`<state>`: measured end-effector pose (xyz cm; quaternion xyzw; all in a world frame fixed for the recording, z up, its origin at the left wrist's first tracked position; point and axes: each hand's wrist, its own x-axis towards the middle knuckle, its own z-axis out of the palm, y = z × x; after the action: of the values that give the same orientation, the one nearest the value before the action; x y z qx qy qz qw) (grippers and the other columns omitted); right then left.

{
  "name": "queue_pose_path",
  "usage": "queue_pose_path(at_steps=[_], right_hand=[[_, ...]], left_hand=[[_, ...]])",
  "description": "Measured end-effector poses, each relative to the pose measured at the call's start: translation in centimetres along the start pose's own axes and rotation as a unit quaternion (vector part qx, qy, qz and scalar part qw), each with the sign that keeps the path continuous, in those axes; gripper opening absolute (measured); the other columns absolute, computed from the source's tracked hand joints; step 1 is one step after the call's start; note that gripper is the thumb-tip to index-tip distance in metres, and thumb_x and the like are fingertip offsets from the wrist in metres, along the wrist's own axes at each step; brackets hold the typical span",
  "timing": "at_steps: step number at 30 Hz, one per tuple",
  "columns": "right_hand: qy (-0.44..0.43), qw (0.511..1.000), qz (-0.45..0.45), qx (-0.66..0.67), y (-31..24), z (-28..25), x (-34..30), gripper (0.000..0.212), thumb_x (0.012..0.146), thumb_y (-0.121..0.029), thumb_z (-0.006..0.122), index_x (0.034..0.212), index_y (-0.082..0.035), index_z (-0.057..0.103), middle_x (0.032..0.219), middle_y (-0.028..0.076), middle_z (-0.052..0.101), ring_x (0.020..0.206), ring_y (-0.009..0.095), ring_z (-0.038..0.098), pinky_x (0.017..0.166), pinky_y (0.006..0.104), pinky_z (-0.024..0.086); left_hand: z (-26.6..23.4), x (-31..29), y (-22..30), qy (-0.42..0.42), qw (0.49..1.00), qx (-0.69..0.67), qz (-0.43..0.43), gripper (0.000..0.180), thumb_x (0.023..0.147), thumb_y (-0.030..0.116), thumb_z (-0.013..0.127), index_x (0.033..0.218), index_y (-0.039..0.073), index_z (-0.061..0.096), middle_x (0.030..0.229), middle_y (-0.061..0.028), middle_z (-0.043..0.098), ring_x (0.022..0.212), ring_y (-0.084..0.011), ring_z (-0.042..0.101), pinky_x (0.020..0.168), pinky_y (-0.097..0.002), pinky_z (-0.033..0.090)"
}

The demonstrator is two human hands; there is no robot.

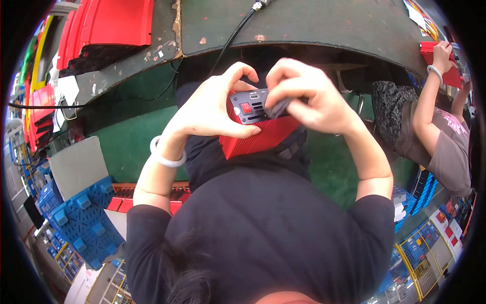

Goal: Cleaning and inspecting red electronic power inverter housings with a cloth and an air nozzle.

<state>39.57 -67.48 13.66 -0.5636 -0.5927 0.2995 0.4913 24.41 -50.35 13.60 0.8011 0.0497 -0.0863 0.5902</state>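
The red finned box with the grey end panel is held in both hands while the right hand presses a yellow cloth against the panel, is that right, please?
Not quite: the cloth is dark grey, not yellow. The head view shows the left hand and right hand holding the red finned box, the right pressing the cloth against its grey end panel.

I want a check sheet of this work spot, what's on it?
Surface: dark green workbench, scuffed and chipped.
Job's things: red ribbed box with a grey end panel and red switch, held above the lap.
Clutter: red panels stacked on the bench.
Hands: left hand grips the box; right hand presses a grey cloth on the panel.
Cables: black cable running over the bench edge.
Surroundings: blue plastic pallet; a co-worker holding a red part.
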Motion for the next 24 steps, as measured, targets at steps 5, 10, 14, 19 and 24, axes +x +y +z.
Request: queue_pose_path(at_steps=[5, 10, 14, 19, 24], right_hand=[[0.004, 1.000, 0.005, -0.012, 0.0, 0.0, 0.2, 0.031, 0.064, 0.003, 0.056, 0.093, -0.001, 0.065, 0.089, 0.010, 0.056, 0.080, 0.022, 0.056, 0.071, 0.0304, 0.046], [-0.011, 0.996, -0.047, -0.074, 0.6, 1.3, 0.0, 0.031, 0.064, 0.005, 0.060, 0.093, -0.004, 0.066, 0.090, 0.009, 0.058, 0.080, 0.025, 0.057, 0.070, 0.0331, 0.047], [-0.018, 0.994, -0.079, -0.076, 0.6, 1.6, -0.1, 0.033, 0.061, 0.008, 0.059, 0.091, -0.004, 0.066, 0.089, 0.007, 0.059, 0.080, 0.026, 0.057, 0.069, 0.0337, 0.047], [-0.029, 0.991, -0.092, -0.096, 1.2, 1.1, 0.5, 0.034, 0.056, 0.007, 0.058, 0.086, -0.004, 0.066, 0.088, 0.006, 0.060, 0.080, 0.026, 0.057, 0.069, 0.0346, 0.047], [-0.035, 0.986, -0.124, -0.103, 1.2, 1.2, 0.7, 0.034, 0.055, 0.008, 0.058, 0.086, -0.004, 0.065, 0.089, 0.007, 0.060, 0.080, 0.026, 0.057, 0.069, 0.0349, 0.047]], left_hand=[[0.0, 0.1, 0.4, -0.009, 1.000, 0.012, -0.013, 0.067, 0.058, 0.025, 0.081, 0.109, 0.005, 0.042, 0.092, -0.0162, 0.069, 0.082, -0.0227, 0.063, 0.081, -0.0300, 0.046], [0.2, 0.1, -0.5, 0.009, 1.000, 0.011, 0.012, 0.068, 0.057, 0.025, 0.082, 0.109, 0.005, 0.043, 0.093, -0.0161, 0.069, 0.083, -0.0230, 0.063, 0.082, -0.0309, 0.046], [0.1, 0.0, -0.7, 0.000, 1.000, 0.008, 0.010, 0.068, 0.057, 0.025, 0.082, 0.110, 0.006, 0.043, 0.093, -0.0167, 0.069, 0.084, -0.0232, 0.064, 0.081, -0.0315, 0.047], [0.1, 0.1, -0.5, -0.003, 1.000, 0.011, 0.019, 0.067, 0.058, 0.025, 0.081, 0.110, 0.005, 0.043, 0.092, -0.0170, 0.069, 0.083, -0.0242, 0.064, 0.080, -0.0320, 0.047], [0.1, 0.1, -0.2, -0.017, 1.000, -0.002, 0.014, 0.067, 0.058, 0.025, 0.081, 0.109, 0.004, 0.043, 0.089, -0.0164, 0.069, 0.081, -0.0247, 0.064, 0.080, -0.0320, 0.047]])
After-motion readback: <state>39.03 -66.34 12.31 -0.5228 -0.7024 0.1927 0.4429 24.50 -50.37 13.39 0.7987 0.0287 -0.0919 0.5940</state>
